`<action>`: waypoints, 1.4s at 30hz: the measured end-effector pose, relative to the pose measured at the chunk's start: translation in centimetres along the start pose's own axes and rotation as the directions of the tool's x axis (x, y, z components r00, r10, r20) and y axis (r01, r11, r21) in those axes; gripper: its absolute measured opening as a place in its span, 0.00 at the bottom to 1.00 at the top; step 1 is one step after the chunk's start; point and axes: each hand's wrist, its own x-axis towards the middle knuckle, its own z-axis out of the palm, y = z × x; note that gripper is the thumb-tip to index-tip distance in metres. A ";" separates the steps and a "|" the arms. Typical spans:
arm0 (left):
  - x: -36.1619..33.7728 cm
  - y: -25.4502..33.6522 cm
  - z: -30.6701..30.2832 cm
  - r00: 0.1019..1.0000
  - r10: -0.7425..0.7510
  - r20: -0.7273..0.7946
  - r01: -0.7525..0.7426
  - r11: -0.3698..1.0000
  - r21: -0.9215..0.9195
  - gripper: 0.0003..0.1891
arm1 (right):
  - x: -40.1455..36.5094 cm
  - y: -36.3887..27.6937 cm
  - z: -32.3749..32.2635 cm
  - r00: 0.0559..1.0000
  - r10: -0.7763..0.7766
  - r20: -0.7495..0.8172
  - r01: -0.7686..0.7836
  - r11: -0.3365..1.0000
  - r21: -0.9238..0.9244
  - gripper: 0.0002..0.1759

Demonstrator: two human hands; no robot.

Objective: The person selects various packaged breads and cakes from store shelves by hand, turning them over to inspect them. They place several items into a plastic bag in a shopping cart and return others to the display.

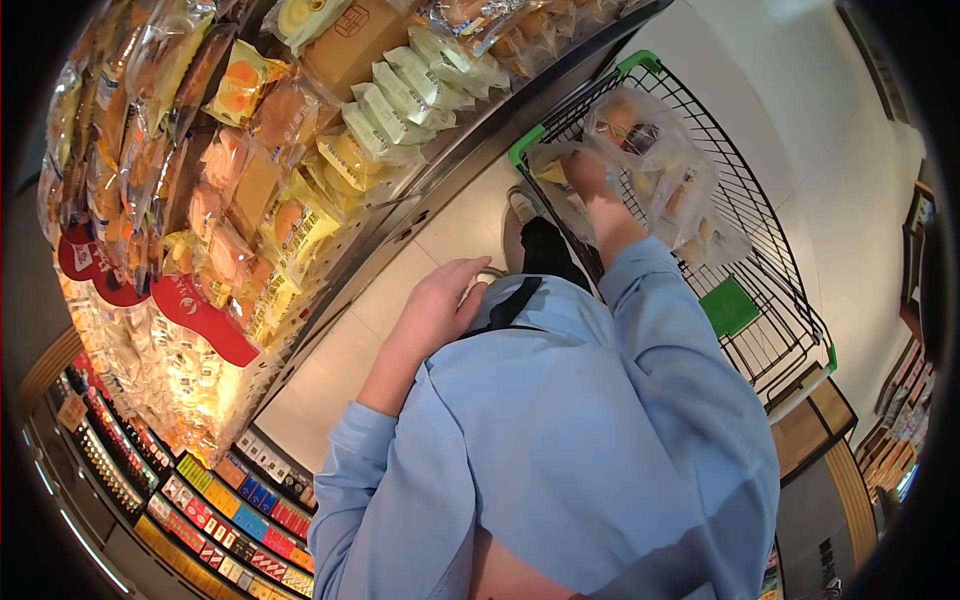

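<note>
My right hand (592, 178) reaches into the shopping cart (745, 175) at its near left side. Its fingers look closed on thin clear plastic of a bag (575, 208), though they are slightly blurred. A yellow-wrapped piece (550, 172) shows through the plastic beside the fingertips. Further inside the cart lies a clear plastic bag of packaged goods (680, 190). My left hand (448, 302) is held in front of my waist, fingers extended and loosely bent, with nothing visible in it.
To the left slopes a display of wrapped breads and cakes (305, 215), with pale green packets (410, 95) near its upper edge. Red signs (205, 318) front the display. Shelves of small boxes (230, 515) stand at lower left. My shoe (522, 205) is on the tiled floor beside the cart.
</note>
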 end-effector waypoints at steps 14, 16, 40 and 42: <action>-7.0 -4.8 0.1 0.974 0.010 -0.225 -0.099 0.917 -0.387 0.17 | -18.3 -9.3 -21.1 0.988 -0.141 -0.071 0.157 0.916 0.370 0.08; -7.6 -5.0 0.3 0.986 -0.079 -0.149 -0.055 0.683 -0.729 0.23 | -21.9 -12.1 -23.1 0.939 -0.339 -0.062 0.276 0.632 0.724 0.06; -24.0 -6.2 -2.1 0.974 -0.156 -0.165 -0.131 0.205 -0.970 0.20 | -39.1 -27.8 -13.7 0.848 -0.463 0.256 -0.205 0.157 0.966 0.14; -25.1 -6.9 -2.1 0.975 -0.166 -0.149 -0.103 0.259 -0.960 0.21 | -39.9 -28.6 -13.2 0.840 -0.465 0.279 -0.234 0.153 0.960 0.14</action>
